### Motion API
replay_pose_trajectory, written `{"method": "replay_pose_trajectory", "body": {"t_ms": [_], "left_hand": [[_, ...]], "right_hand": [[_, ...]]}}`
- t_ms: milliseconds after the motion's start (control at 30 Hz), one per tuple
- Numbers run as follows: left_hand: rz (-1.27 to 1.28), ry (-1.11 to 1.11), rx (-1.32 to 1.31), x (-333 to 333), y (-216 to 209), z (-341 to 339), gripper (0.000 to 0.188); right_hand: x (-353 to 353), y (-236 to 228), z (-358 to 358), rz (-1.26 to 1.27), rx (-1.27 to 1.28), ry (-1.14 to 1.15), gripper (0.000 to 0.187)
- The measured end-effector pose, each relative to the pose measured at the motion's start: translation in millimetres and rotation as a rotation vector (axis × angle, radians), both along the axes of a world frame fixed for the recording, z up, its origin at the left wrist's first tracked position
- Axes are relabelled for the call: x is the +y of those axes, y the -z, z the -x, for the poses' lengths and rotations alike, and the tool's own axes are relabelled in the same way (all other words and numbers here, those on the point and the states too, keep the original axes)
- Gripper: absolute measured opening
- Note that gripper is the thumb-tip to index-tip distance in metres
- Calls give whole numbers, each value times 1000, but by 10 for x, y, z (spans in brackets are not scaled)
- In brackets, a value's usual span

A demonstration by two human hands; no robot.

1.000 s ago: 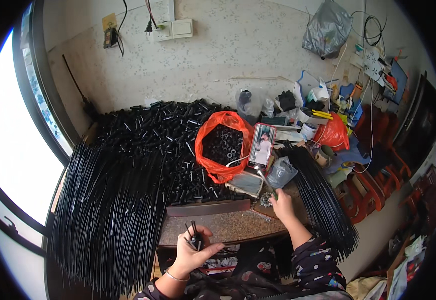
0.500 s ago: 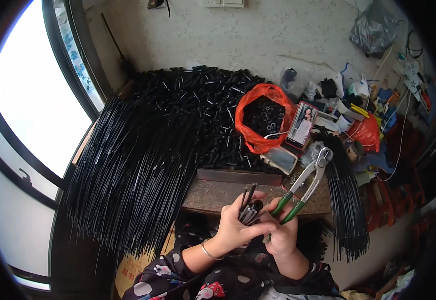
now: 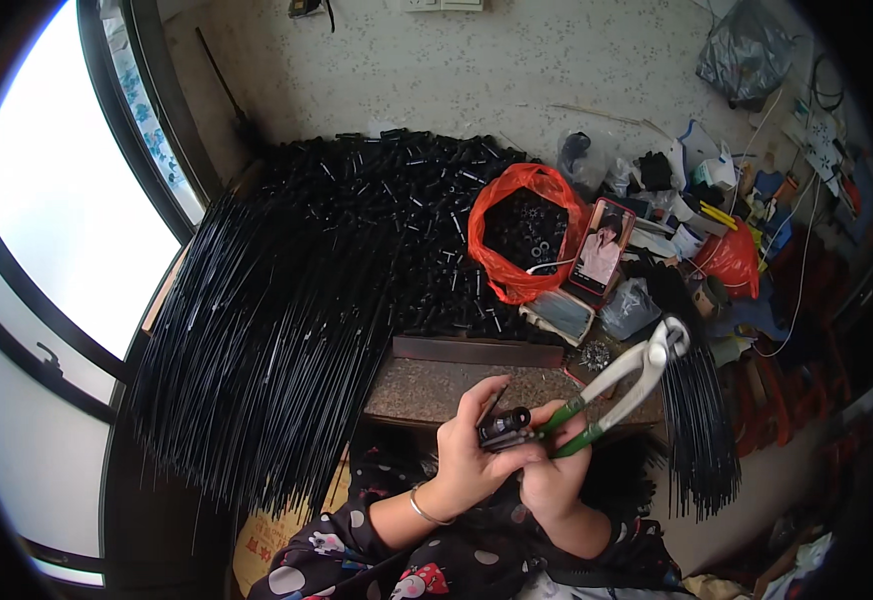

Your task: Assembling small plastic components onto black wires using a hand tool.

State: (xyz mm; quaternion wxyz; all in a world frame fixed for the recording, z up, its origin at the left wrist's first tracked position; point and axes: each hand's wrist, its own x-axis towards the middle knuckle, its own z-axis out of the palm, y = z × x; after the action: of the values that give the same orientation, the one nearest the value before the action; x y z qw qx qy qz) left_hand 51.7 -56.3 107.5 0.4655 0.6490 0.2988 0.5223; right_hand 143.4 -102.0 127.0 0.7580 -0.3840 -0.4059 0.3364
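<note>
My left hand [image 3: 469, 462] is closed around a short black tubular part [image 3: 506, 424] and several thin dark pieces beside it. The tube's round end points to the right. My right hand [image 3: 555, 484] grips the green handles of a pair of pliers [image 3: 629, 398], whose silver jaws point away to the upper right. Both hands meet in front of my lap, and the fingertips nearly touch. What lies between the two thumbs is partly hidden.
A heap of black tubular parts with long black cables [image 3: 257, 350] covers the table's left. A red plastic bag [image 3: 492, 275] of small rings stands by a propped phone [image 3: 605, 245]. A dark bar [image 3: 477, 351] lies along the table edge [image 3: 427, 388]. Clutter fills the right.
The pliers have swung slightly right and toward me, with the handles still in my right hand. The black tube in my left hand has tilted, its end turning to the right.
</note>
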Motion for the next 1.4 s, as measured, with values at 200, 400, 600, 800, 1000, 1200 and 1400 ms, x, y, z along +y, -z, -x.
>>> {"method": "replay_pose_trajectory", "body": {"t_ms": [200,400,600,800,1000,1200,1400], "left_hand": [[178,413,-103,138,-205,140,76],[194,335,-497,356,-142,506,81],[117,243,-123,432,-166,541,80],[52,131,-35,316,-315,533,50],[66,-6,-17,213,-272,449,34],[57,-44,43,230,-214,392,28],[127,94,-11,209,-429,400,37]], "right_hand": [[182,184,-327,-16,-318,-220,35],[-204,59,-637,576,-138,-642,11],[-373,5,-513,681,-579,-824,25],[-339,-5,-552,525,-203,-1005,43],[-334,-94,-743,886,-72,-1160,44],[-346,-277,-697,644,-1102,-591,34],[-395,-159,-571,530,-776,-611,43]]}}
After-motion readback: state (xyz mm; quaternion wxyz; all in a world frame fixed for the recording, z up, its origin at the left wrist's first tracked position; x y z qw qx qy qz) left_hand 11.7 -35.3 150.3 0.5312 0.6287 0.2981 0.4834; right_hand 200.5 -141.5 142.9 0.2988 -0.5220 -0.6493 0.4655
